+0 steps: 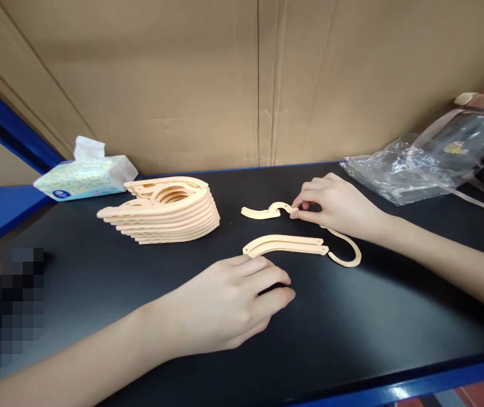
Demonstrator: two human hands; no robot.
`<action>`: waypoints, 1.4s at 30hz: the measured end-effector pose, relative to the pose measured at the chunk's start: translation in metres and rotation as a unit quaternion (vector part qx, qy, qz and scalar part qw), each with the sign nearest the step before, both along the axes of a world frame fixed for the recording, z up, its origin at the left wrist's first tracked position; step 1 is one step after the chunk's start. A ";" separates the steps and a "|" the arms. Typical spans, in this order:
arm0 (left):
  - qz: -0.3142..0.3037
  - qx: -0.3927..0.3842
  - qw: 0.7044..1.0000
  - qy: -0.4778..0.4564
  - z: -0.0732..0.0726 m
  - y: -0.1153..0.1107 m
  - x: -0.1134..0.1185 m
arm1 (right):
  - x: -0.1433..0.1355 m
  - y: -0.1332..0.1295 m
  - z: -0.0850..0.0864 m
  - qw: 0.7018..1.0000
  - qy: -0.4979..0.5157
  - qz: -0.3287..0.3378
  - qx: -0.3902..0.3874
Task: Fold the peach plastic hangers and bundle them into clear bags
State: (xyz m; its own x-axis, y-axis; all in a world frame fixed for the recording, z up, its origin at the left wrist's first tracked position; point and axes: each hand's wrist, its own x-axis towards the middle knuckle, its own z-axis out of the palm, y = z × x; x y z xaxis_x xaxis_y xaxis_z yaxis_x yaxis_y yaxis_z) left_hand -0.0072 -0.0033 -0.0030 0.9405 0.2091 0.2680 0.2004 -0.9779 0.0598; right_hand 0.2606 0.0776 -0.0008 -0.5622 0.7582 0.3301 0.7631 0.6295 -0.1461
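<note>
Cream plastic parts of a folding clothes hanger lie on the black table. My right hand [335, 203] pinches one end of a small wavy hanger piece [282, 208] between thumb and fingers. Below that hand a hook piece [354, 251] curves out, its upper end partly hidden by the hand. A folded pair of hanger arms [286, 243] lies in the middle. My left hand [242, 297] rests just in front of it, fingers loosely bent and apart, with nothing visible in them. Left of the hands sits a neat stack of folded hangers [174, 217].
A tissue pack [87, 178] stands at the back left. Crumpled clear plastic [394, 172] and a transparent bag [462, 138] with a strap lie at the back right. Cardboard [208, 85] walls the rear, and a blue edge [437, 384] borders the table in front.
</note>
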 end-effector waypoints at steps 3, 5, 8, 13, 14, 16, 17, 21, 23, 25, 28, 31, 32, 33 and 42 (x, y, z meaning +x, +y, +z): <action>0.001 -0.003 1.000 0.000 0.001 0.000 0.000 | -0.001 -0.001 -0.001 1.000 -0.017 -0.009 0.018; 0.002 -0.003 1.000 -0.001 0.001 0.000 0.001 | -0.001 -0.002 -0.003 0.999 -0.017 -0.016 0.026; 0.005 -0.004 1.000 -0.005 0.001 -0.001 0.001 | 0.000 -0.002 -0.005 0.999 0.002 -0.019 0.042; 0.001 -0.006 1.000 -0.006 0.001 0.000 0.001 | -0.002 -0.001 -0.009 1.000 -0.004 -0.003 0.031; 0.002 -0.007 1.000 -0.004 0.001 0.000 0.001 | -0.002 -0.002 -0.009 1.000 -0.010 -0.005 0.022; 0.004 -0.006 1.000 -0.002 0.001 0.000 0.001 | -0.004 -0.002 -0.010 1.000 -0.016 -0.009 0.007; 0.004 -0.006 1.000 -0.001 0.001 0.000 0.001 | -0.005 -0.002 -0.010 1.000 -0.016 -0.010 0.004; 0.000 0.004 1.000 0.001 0.002 0.000 0.001 | -0.004 -0.004 -0.011 1.000 -0.011 0.000 0.009; -0.001 0.013 1.000 0.000 0.002 -0.001 0.000 | -0.003 -0.005 -0.011 1.000 -0.005 0.003 0.007; 0.000 0.017 1.000 0.001 0.002 -0.002 0.000 | -0.002 -0.005 -0.011 1.000 0.001 0.005 0.000; -0.001 0.017 1.000 -0.001 0.002 -0.002 0.000 | 0.000 -0.005 -0.010 1.000 0.011 0.013 -0.011; 0.000 0.029 0.999 -0.021 0.003 0.000 -0.002 | 0.001 -0.006 -0.009 0.999 0.016 0.028 -0.021; 0.009 0.036 0.999 -0.031 0.003 0.001 -0.002 | 0.001 -0.006 -0.008 0.999 0.017 0.034 -0.024; 0.020 0.044 0.998 -0.044 0.003 0.002 -0.003 | 0.001 -0.006 -0.008 0.999 0.016 0.039 -0.026; 0.116 0.021 0.990 -0.083 -0.005 0.012 -0.008 | 0.000 -0.011 -0.006 0.998 0.016 0.057 -0.035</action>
